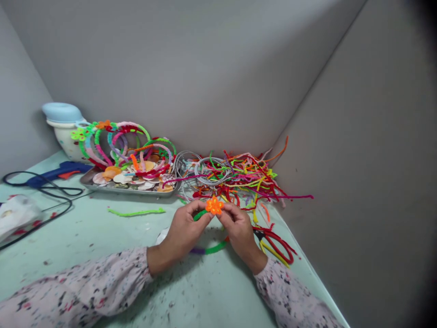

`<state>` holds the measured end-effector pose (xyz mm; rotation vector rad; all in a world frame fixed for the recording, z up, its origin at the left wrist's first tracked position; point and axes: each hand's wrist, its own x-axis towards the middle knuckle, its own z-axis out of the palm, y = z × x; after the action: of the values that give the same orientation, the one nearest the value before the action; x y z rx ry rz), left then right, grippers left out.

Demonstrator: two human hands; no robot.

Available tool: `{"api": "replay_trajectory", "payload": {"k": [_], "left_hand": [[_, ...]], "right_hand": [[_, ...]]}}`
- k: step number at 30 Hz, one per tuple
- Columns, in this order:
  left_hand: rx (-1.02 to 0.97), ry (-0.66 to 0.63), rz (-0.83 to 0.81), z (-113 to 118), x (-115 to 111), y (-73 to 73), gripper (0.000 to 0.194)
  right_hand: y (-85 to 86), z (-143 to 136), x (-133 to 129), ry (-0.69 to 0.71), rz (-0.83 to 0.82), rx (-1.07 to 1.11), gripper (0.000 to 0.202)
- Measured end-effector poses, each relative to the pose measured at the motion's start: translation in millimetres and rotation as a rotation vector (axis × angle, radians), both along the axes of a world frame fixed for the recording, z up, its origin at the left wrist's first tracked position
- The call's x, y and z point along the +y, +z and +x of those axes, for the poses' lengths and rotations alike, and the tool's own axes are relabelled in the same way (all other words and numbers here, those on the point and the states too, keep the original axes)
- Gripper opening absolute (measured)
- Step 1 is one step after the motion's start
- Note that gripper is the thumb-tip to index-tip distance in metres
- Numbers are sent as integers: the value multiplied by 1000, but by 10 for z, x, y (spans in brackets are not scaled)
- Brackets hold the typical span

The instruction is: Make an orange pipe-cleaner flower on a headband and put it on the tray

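An orange fuzzy flower (214,205) sits between my fingertips at the top of a hoop wrapped in green and purple pipe cleaner (215,248). My left hand (187,228) pinches the hoop's green part at the flower's left edge. On the other side, my right hand (241,230) pinches the flower's right edge. Both hands partly hide the hoop, whose lower curve shows between the wrists. A white object (162,235) is mostly hidden behind my left hand.
A metal tray (129,190) holds shells and colourful hoops. Behind the hands lie wire rings (212,172) and tangled pipe cleaners (252,175). Red-handled scissors (278,243) lie right, a green strip (136,212), blue glue gun (51,174), cable and lidded container (66,132) left.
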<state>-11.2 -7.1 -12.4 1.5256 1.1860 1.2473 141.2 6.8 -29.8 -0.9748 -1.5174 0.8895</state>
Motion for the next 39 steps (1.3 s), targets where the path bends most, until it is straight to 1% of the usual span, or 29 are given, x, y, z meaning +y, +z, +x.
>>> {"api": "replay_trajectory", "payload": {"k": [5,9,17,22,24,29,35,39], "left_hand": [[3,-7,-4,1,17,6,16],[14,6,20,7,17,6,17],[150,45,164,-10,-8,-9,13],[206,46,224,-16,1,-37,12],[210,43,229,-11,8,-40,12],[208,15,173,-20,42,-45,16],[257,15,231,-59,70,-50,16],[271,19,239,-62,56,-37,17]], "right_hand": [[-56,19,-12,6,37,-35,14],[-71,4,-14,-18,36,-28,12],[-18,-23,-28,-4,-40,11,9],[-27,-50,-50,0,-61,50,9],[-35,-51,-49,-9,-60,39,11],[-21,-30,-35,-29,-48,19,12],[25,-36,-53,0,-104,28,13],[26,-55,-78,15,-129,42,14]]}}
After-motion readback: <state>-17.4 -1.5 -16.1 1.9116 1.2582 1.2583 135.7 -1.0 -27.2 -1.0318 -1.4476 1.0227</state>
